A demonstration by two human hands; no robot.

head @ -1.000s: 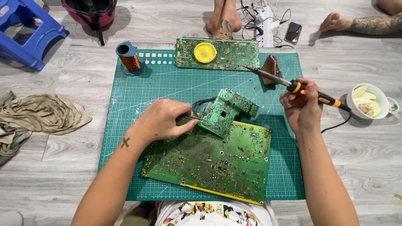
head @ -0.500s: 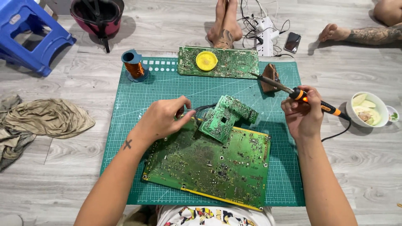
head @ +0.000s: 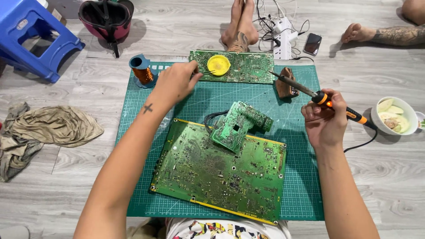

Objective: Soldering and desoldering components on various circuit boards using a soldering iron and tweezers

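The left hand's [head: 176, 82] fingers are pinched on thin tweezers [head: 208, 72], whose tips touch the yellow tin [head: 218, 65] sitting on the far board [head: 248, 67]. The right hand's [head: 325, 119] fingers are curled tight round the orange-and-black grip of a soldering iron [head: 310, 92], its tip hanging over the mat [head: 265, 102] just beside a brown sponge holder [head: 286, 84]. Between the hands a small board [head: 237, 125] lies tilted on the big board [head: 217, 172], black wires at its left. A copper coil [head: 142, 71] stands at the mat's far left corner. On the floor: a bowl [head: 394, 116] to the right, a cloth [head: 53, 126] and blue stool [head: 31, 35] to the left.
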